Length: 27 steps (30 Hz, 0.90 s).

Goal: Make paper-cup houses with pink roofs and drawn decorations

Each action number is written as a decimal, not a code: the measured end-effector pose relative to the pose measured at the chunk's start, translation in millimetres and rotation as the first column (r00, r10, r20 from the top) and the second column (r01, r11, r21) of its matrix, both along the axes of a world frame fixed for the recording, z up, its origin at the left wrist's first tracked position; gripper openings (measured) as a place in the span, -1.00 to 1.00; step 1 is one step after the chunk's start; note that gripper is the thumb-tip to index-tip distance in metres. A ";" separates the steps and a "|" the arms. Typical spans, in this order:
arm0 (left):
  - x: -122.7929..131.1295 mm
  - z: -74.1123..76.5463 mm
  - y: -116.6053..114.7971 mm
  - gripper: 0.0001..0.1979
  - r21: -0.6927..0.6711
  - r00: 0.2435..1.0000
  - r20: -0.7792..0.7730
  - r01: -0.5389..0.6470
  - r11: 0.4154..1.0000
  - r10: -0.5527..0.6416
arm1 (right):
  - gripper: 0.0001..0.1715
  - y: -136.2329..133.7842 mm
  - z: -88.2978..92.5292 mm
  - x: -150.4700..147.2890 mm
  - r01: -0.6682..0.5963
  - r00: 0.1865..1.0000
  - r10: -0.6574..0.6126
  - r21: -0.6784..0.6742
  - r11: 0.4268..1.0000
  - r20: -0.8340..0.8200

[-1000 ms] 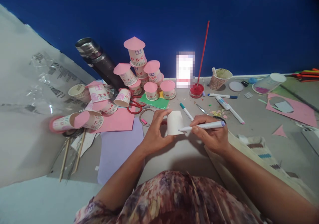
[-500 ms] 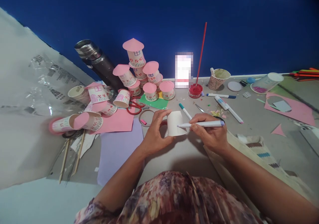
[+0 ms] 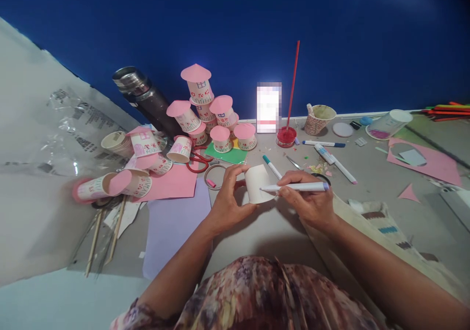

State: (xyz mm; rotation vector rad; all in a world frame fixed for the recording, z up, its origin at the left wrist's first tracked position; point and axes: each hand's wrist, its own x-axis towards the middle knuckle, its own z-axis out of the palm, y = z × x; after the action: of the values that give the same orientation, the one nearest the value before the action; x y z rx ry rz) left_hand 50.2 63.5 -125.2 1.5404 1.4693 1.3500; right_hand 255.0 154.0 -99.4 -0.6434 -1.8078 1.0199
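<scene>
- Left hand (image 3: 228,199) fingers pinch paper cup (image 3: 256,183), now tilted further.
- Right hand (image 3: 308,203), right of cup, pinches marker (image 3: 295,187); tip stays on cup wall: marking continues.

Plain white paper cup (image 3: 257,184) lies tilted, purple-capped marker (image 3: 293,187) tip touching it.

Dim, bluish light w/ soft shadows near the body, fisheye warp at edges.

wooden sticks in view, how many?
2. Both lie side by side at the left: the outer stick and the inner stick, nearer the lilac sheet. Their upper ends run under the toppled cups, so more may be hidden.
</scene>
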 end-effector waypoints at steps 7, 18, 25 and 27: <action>1.5 2.3 0.7 -0.24 -0.007 0.999 0.040 -0.014 1.000 0.014 | -0.84 0.9 1.1 -0.6 0.039 0.998 -0.039 -0.002 0.999 -0.048; 2.5 1.0 0.5 -0.22 -0.013 0.998 0.066 -0.012 1.000 0.013 | -0.91 1.3 0.8 -0.2 0.064 0.997 -0.063 0.012 0.998 -0.039; 1.8 -0.8 0.7 -0.20 -0.002 0.992 0.119 -0.045 0.999 0.045 | -0.95 -0.9 -0.8 0.4 0.051 0.996 -0.049 0.017 0.999 -0.069; 2.3 -0.7 0.6 -0.20 -0.004 0.991 0.127 -0.046 0.999 0.046 | -0.96 -3.0 -1.4 -0.4 0.039 0.997 -0.038 0.008 0.999 -0.068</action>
State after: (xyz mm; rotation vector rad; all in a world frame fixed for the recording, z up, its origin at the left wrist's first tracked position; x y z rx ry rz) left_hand 52.5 64.1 -125.9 1.4009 1.4342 1.4463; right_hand 254.6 151.0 -100.8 -0.6283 -1.7333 0.9955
